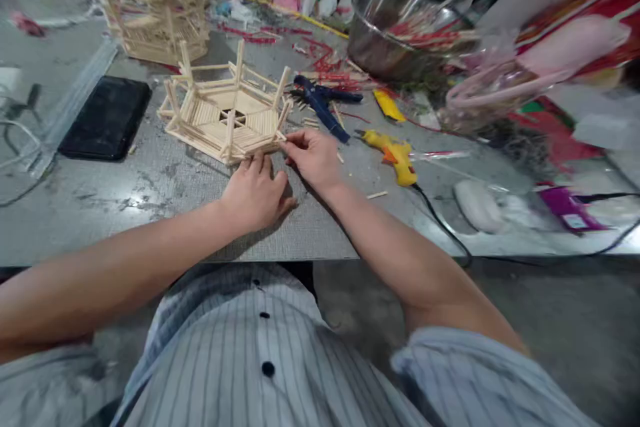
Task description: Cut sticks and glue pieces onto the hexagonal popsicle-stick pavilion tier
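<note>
A many-sided frame of thin wooden sticks (200,117) lies on the grey table, with short posts standing at its corners and a small dark opening in its middle. My left hand (259,192) rests at its near edge, fingertips touching the rim and the thumb held apart; what lies under the fingers is hidden. At the near right corner my right hand (315,157) pinches a small wooden stick (281,137) between thumb and forefinger, against the frame. Right of that hand lies a yellow glue gun (397,157), and behind it dark blue cutters (320,107).
A taller stick model (155,7) stands at the back left, beyond a black phone (107,117). To the back right is a metal bowl (373,40). The glue gun's black cord (443,223) runs over the front edge. Red scraps (325,57) and loose sticks are scattered about.
</note>
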